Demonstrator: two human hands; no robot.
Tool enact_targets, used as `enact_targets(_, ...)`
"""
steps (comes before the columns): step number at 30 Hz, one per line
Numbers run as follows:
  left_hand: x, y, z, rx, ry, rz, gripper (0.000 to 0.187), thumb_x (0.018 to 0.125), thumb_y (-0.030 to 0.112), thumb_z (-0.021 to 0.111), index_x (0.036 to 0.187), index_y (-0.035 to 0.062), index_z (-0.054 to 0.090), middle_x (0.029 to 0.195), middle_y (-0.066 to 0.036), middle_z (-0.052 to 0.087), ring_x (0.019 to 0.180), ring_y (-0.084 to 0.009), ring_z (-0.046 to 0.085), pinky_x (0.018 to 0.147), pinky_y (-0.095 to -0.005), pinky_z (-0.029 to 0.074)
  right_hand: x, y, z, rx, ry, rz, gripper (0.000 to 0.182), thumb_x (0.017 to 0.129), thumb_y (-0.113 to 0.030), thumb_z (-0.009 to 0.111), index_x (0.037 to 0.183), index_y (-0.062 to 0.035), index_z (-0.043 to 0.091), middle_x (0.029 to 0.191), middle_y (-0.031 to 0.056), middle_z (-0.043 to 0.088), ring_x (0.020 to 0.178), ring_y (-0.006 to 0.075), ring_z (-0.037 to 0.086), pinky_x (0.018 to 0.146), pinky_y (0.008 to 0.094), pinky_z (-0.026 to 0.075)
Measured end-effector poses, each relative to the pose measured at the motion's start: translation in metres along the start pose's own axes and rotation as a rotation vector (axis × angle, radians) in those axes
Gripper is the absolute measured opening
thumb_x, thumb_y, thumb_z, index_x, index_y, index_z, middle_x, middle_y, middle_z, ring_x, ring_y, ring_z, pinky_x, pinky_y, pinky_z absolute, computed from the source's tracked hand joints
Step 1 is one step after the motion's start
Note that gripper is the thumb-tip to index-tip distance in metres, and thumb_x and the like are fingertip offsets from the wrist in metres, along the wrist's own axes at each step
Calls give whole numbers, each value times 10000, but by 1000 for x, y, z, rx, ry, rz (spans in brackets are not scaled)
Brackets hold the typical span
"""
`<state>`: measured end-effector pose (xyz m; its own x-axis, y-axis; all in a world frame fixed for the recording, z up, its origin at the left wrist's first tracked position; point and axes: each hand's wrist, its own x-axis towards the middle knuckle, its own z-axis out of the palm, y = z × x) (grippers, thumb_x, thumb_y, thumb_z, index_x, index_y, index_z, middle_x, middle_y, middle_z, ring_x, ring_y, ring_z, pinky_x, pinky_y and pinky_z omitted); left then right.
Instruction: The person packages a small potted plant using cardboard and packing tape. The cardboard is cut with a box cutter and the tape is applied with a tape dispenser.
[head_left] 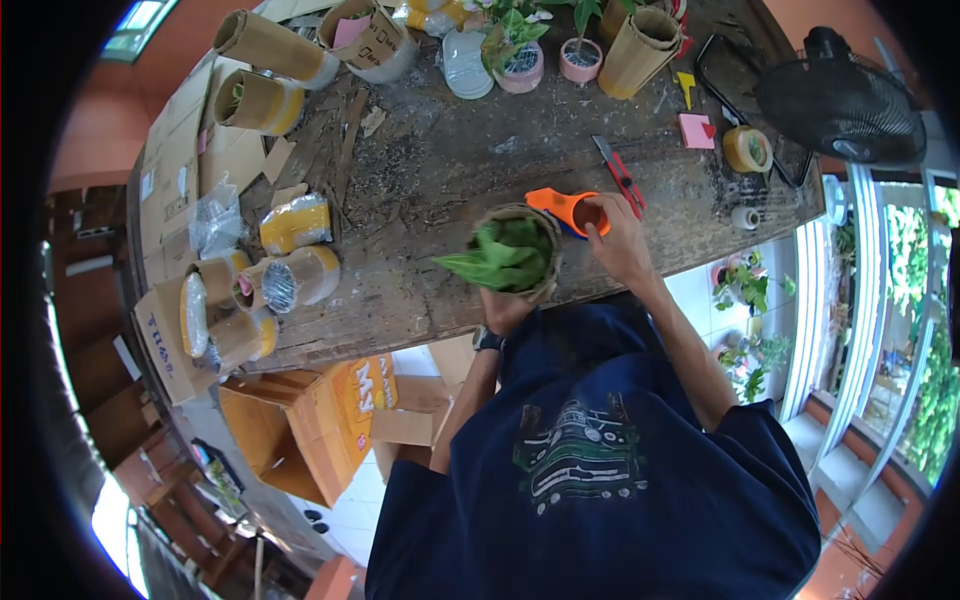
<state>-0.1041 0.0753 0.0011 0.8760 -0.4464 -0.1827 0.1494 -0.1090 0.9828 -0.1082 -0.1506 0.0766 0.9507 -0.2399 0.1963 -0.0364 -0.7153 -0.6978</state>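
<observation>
A: What is seen to the left of the wrapped plant (512, 255)?

B: Several rolls of yellow tape (296, 222) are laid well to the left of it on the worktop (430, 170), with more corrugated-card-wrapped bundles (262, 45) set further back on that side.

A: And the wrapped plant itself?

B: It stands near the front edge of the worktop, a green leafy plant with brown corrugated card already curled round its pot. The left hand (503, 308) is closed on the near side of it, so the wrap is held shut from below.

A: What is found just to the right of the wrapped plant?

B: An orange tape dispenser (567, 208) is gripped by the right hand (618, 245) and is pressed just beside, perhaps touching, the card. Whether tape has been laid on the wrap cannot be told.

A: How far along is the work judged to be?

B: The wrapping appears done; the taping is judged to be only beginning. Further right of the wrapped plant, a red-handled cutter (618, 175) and another tape roll (747, 149) lie untouched. Behind the wrapped plant, two potted plants (580, 55) stand unwrapped, so more is judged left.
</observation>
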Motion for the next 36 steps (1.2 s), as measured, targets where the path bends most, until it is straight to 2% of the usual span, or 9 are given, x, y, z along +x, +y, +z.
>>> enact_targets(2, 10, 4, 19, -183, -3, 4, 1001, 603, 192, 949, 1404, 21, 374, 1333, -134, 557, 1182, -237, 591, 1037, -389, 481, 9, -20, -22, 127, 67, -26, 329, 781, 11, 696, 1102, -31, 639, 1091, 145, 632, 1022, 350, 616, 910, 424, 501)
enact_targets(4, 16, -19, 24, 49, 7, 206, 1019, 607, 210, 949, 1412, 19, 353, 1335, -136, 541, 1198, -243, 576, 1053, -389, 470, 16, -50, -45, 235, 102, -75, 268, 761, 18, 709, 1020, -46, 683, 1105, 128, 632, 1002, 326, 619, 904, 415, 506)
enact_targets(7, 17, -46, 14, 199, 23, 317, 1048, 612, 231, 948, 1423, 25, 318, 1375, -135, 485, 1254, -246, 528, 1084, -385, 443, 24, -78, -61, 197, -178, -476, 187, 754, -36, 741, 936, -68, 718, 1092, 72, 630, 1020, 288, 605, 897, 393, 508)
enact_targets(11, 7, -63, 12, 257, -8, 332, 1047, 624, 272, 938, 1439, 54, 319, 1379, -141, 479, 1293, -259, 498, 1111, -387, 418, 20, -75, -44, 123, -423, -684, 238, 731, -193, 778, 951, -115, 733, 1091, 11, 617, 1133, 254, 547, 941, 385, 488)
enact_targets(14, 4, -66, 8, 307, 47, 330, 994, 649, 327, 915, 1426, 53, 359, 1396, -151, 469, 1301, -263, 488, 1124, -394, 401, 19, -77, -47, 81, -394, -757, 277, 740, -201, 749, 1004, -123, 721, 1137, 17, 603, 1154, 250, 541, 989, 390, 466)
enact_targets(17, 2, -9, 15, 149, 143, 163, 949, 663, 314, 890, 1425, 55, 389, 1414, -148, 460, 1308, -295, 480, 1119, -406, 399, 22, -72, -41, -12, -499, -941, 247, 785, -201, 686, 1016, -116, 709, 1168, 35, 595, 1175, 243, 540, 1014, 375, 451)
enact_targets(20, 3, -7, 11, 502, 99, 296, 891, 688, 293, 865, 1419, 52, 416, 1415, -154, 459, 1314, -320, 471, 1112, -409, 397, 30, -70, -38, 22, -633, -950, 218, 838, -183, 619, 1031, -103, 683, 1174, 65, 600, 1185, 246, 551, 1014, 380, 455)
enact_targets(29, -1, 4, 10, 275, 137, 203, 835, 716, 271, 837, 1408, 35, 433, 1411, -170, 466, 1299, -322, 489, 1100, -399, 402, 45, -82, -32, 79, -776, -929, 266, 868, -156, 592, 1125, -88, 614, 1054, 95, 634, 1005, 282, 645, 880, 387, 521)
enact_targets(36, 0, -8, 10, 243, 139, 319, 923, 665, 278, 873, 1419, 30, 402, 1393, -167, 469, 1283, -309, 497, 1090, -397, 410, 54, -77, -41, 210, -958, -812, 316, 783, -226, 756, 1038, -84, 634, 1040, 92, 627, 898, 279, 645, 765, 380, 531)
